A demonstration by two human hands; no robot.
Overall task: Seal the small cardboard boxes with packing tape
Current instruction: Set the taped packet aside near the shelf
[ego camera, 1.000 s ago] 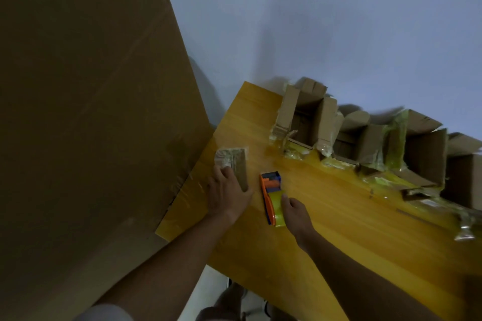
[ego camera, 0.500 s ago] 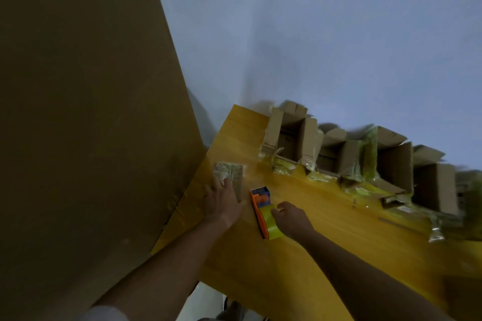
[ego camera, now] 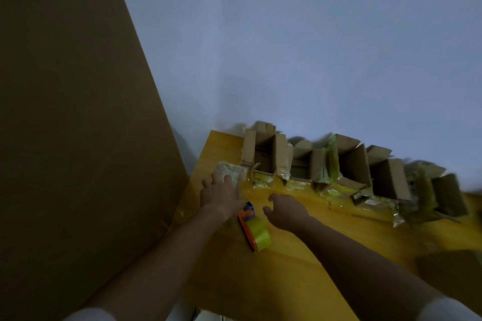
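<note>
A small taped box sits near the table's far left corner, and my left hand lies flat on it with fingers spread. An orange tape dispenser with a yellow-green roll lies on the table just below both hands. My right hand hovers above the table to the dispenser's right, fingers loosely curled, holding nothing. Along the wall stands a row of open cardboard boxes with flaps up and yellowish tape scraps at their bases.
A large brown cardboard sheet leans at the left, against the edge of the yellow wooden table. More open boxes continue to the right along the pale wall. A dark shape sits at the table's right edge.
My right hand has let go of the tape dispenser and lifted away to its right. The view has tilted upward; my left hand stays on the taped box.
</note>
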